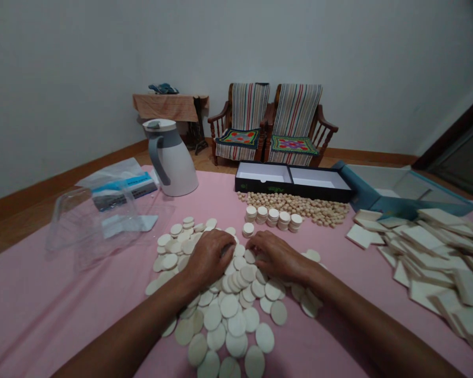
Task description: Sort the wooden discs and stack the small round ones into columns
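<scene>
Pink cloth (63, 304) spanned the lower frame; pale discs (236, 324) lay heaped at lower centre; left hand (211, 253) and right hand (278, 254) rested there, fingers half curled, any hold impossible to tell; disc stacks (273, 217) stood just right of centre.

Thin, pale round discs (236, 324) are lying in an overlapping heap at six o'clock. Five disc stacks (273, 217) are standing upright at the heap's one o'clock.

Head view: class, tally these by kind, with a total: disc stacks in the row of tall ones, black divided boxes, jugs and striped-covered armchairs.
Disc stacks in that row: 5
Black divided box: 1
Jug: 1
Armchairs: 2
Total: 9
</scene>
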Motion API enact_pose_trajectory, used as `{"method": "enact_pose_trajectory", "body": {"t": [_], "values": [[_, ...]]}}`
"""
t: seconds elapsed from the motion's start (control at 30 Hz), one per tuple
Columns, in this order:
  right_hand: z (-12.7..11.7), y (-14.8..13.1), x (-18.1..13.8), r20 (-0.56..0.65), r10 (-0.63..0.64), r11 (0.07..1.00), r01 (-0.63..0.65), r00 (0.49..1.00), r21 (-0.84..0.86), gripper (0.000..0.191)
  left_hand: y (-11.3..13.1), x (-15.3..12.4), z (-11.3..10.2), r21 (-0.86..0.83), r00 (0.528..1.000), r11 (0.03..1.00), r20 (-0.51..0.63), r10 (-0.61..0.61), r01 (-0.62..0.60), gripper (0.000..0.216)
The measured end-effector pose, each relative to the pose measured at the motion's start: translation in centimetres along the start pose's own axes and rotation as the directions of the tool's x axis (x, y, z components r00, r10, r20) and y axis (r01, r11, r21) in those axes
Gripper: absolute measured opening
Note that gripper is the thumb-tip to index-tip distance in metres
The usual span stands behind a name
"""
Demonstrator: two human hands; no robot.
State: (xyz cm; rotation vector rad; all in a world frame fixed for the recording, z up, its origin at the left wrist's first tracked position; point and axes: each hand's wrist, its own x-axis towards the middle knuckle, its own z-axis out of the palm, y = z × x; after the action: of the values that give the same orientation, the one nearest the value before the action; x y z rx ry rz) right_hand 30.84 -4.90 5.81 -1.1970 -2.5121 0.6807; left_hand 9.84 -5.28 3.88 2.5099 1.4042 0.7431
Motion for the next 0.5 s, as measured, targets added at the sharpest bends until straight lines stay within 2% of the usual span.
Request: {"method": "enact_pose_trajectory", "body": {"t": [0.1,0.33,0.4,0.5], "values": [[0.0,-0.1,0.2,-0.013,-0.052,0.998,0.052,0.999,0.025,0.04,0.0,0.0,0.0,0.0,1.0,1.0,-0.001,-0.003,0.003,0.015],[0.9,-0.1,0.1,-0.052,-0.093,0.996,0.093,0.994,-0.004,0.029,-0.1,-0.1,0.1,0.001,1.0,1.0,-0.003,0.005,-0.005,0.015],[1.0,0.2,0.1,-0.106,-0.1,0.995,0.099,0.989,-0.015,0.024,-0.1,-0.1,0.1,0.003,1.0,1.0,-0.009,0.004,-0.004,0.015],[0.8,0.4,0.6,-0.258,-0.072,0.997,0.069,0.964,-0.024,0.018,-0.1,0.0,0.1,0.0,1.0,1.0,-0.005,0.006,-0.006,0.015]]}}
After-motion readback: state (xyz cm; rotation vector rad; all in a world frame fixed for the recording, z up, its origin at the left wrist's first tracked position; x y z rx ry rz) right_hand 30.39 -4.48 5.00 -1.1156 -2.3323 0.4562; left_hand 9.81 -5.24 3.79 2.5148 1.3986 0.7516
